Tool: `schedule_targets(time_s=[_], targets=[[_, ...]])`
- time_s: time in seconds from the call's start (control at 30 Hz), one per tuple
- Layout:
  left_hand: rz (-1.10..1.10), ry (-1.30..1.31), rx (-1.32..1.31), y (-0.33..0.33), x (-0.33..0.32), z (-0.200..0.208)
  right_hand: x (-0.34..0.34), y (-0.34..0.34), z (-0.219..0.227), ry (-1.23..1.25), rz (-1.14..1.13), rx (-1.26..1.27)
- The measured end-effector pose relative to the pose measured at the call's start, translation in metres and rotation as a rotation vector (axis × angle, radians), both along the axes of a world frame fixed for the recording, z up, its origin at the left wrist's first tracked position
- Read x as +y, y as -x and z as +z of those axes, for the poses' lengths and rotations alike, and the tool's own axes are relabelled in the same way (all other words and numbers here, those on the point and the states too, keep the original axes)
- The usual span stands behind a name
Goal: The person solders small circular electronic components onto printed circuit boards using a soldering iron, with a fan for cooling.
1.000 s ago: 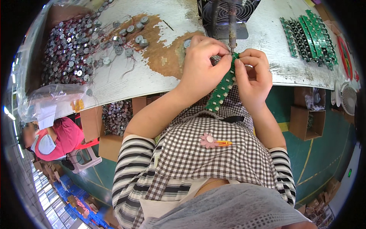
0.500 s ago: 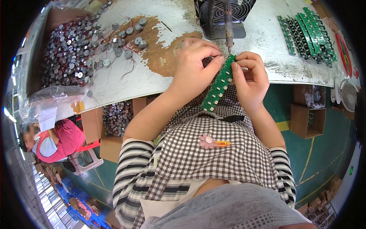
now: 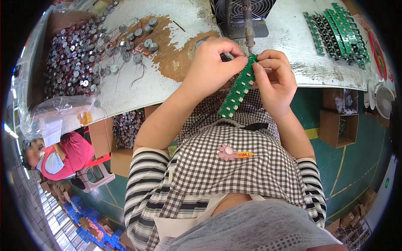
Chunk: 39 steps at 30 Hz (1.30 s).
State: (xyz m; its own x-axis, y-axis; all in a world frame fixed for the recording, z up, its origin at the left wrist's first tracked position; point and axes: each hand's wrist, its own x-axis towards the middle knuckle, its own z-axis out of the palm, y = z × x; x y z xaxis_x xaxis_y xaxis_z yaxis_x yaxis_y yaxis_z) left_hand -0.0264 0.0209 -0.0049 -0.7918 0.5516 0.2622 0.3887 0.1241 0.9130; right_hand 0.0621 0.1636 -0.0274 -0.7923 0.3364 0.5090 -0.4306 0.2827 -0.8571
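Observation:
A long green circuit board strip with small pale components slants from under the soldering iron down past the table's front edge. My right hand pinches its upper right edge between thumb and fingers. At the strip's upper left edge, my left hand is closed with thumb against forefinger; what it grips is hidden by the fingers. The soldering iron points straight down, its tip just above or touching the strip's top end; I cannot tell which. Dark thin wires show below my left hand.
Small round metal motors with wires fill a box at the left, and several lie loose beside it. A black fan stands behind the iron. More green board strips lie at the far right. A person in pink sits at the left.
The strip and both hands have shifted slightly within the view, still close under the iron's tip. My right hand keeps its pinch on the strip, and my left stays closed.

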Motion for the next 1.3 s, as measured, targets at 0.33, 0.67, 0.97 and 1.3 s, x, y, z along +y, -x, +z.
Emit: schedule_targets(time_s=[0.33, 0.67, 0.97, 1.3], targets=[[-0.146, 0.138, -0.218, 0.010, 0.000, 0.015, 0.002, 0.000, 0.001, 0.030, 0.033, 0.003], [-0.182, 0.157, -0.102, 0.017, -0.005, 0.022, 0.003, 0.005, 0.004, -0.054, 0.035, 0.038], [-0.194, 0.192, -0.066, 0.011, -0.008, 0.018, -0.001, -0.004, -0.001, -0.043, 0.027, 0.012], [0.151, 0.427, 1.042, -0.014, -0.063, 0.004, 0.007, 0.002, -0.003, 0.129, 0.006, -0.068]])
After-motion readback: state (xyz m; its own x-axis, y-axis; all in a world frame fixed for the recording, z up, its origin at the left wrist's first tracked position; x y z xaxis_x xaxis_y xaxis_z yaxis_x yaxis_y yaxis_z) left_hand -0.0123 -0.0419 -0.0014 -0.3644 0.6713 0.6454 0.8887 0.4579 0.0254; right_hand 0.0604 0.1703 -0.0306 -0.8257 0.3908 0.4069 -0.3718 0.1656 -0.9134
